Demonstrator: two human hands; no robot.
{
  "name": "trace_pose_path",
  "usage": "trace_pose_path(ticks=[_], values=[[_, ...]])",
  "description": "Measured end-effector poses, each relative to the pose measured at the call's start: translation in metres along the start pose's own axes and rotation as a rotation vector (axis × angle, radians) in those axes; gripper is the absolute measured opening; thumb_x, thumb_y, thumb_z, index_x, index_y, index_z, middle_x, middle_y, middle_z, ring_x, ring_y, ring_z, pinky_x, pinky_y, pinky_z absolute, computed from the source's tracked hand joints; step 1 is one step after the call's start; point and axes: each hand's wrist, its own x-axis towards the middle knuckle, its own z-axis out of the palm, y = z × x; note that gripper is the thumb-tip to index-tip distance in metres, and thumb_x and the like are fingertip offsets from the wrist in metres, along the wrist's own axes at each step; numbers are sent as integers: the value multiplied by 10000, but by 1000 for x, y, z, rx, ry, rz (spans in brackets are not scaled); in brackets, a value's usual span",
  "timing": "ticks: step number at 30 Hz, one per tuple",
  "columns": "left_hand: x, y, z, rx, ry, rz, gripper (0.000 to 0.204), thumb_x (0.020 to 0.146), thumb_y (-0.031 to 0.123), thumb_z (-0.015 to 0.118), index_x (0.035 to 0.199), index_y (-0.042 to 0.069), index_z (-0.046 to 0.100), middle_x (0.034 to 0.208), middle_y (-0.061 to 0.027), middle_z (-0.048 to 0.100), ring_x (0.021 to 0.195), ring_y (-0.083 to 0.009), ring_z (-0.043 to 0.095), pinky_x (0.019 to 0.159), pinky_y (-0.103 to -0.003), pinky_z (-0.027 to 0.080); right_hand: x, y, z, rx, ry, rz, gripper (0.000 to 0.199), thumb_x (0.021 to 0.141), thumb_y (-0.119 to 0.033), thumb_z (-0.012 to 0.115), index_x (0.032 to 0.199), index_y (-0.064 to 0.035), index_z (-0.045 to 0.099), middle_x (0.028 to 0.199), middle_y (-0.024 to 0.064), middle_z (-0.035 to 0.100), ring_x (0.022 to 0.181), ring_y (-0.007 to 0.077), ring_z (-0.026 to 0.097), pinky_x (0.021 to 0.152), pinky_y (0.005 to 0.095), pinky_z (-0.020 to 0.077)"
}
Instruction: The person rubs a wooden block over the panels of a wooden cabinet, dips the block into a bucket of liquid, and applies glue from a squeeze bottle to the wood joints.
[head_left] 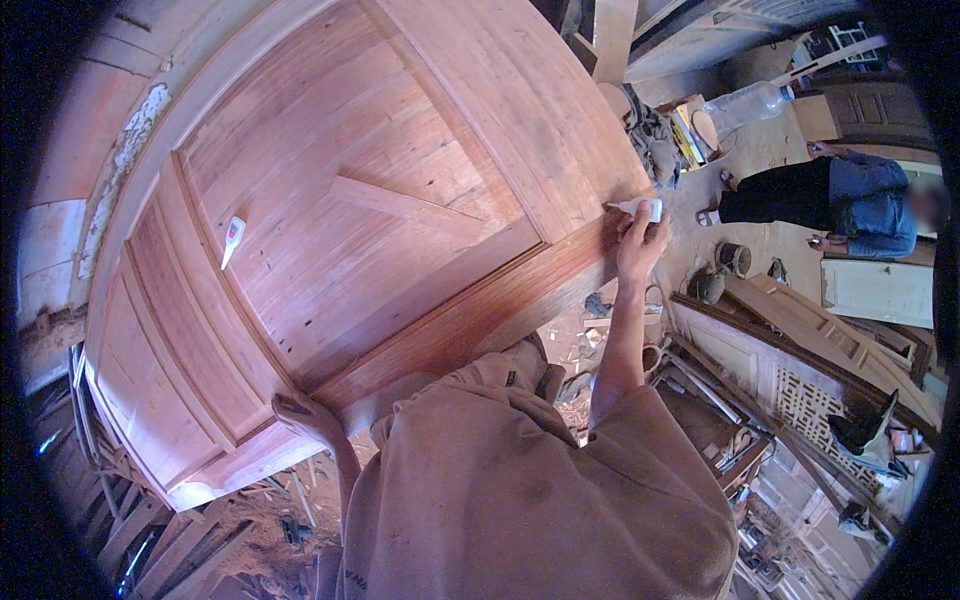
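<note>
A large reddish wooden panelled door lies flat in front of me. My right hand is closed round a small white glue bottle at the door's right corner. The bottle's thin nozzle points left, close to the wood; I cannot tell whether it touches. At the near left edge, my left hand grips the door's rim, its fingers partly hidden. A loose wooden strip lies slantwise on the middle panel. Another small white bottle with a pointed nozzle lies left of it.
A person stands at the right. Beyond the door's right corner are a clear plastic bottle and a dark bucket. Door frames and a carved lattice panel lie at right. Wood offcuts litter the lower left.
</note>
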Motion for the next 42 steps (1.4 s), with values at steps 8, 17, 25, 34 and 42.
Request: trace_pose_path(ticks=[8,17,25,34,42], values=[[2,3,-2,27,-1,14,460,987,277,557,1297,-49,460,1265,-252,513,1176,-406,499,1005,-489,417,5,18,0,-103,-44,-45,273,1003,-266,553,1021,6,548,727,39,587,588,88,539,496,240,405],[0,-2,-1,9,14,30,460,984,267,562,1292,-58,458,1257,-253,520,1179,-407,496,1015,-497,399,6,22,7,52,31,-26,309,1002,-279,558,1088,17,546,741,39,588,591,82,534,499,234,403],[2,-4,3,4,-2,1,476,986,297,554,1299,-48,458,1262,-256,517,1181,-410,494,1023,-507,393,10,37,1,-25,0,-66,278,1000,-276,559,1025,0,542,704,26,577,556,81,519,487,238,399],[3,6,-4,3,-55,-27,486,980,296,576,1301,-51,460,1264,-256,510,1177,-404,497,997,-490,423,7,13,1,-44,-30,-32,248,1001,-249,553,1022,-3,527,728,41,572,571,97,529,513,239,416],[0,-9,4,38,-9,20,465,980,279,582,1292,-45,468,1238,-244,534,1145,-394,526,967,-487,446,9,8,10,25,-35,15,262,1002,-245,550,1079,3,522,731,47,568,575,102,525,522,251,427]])
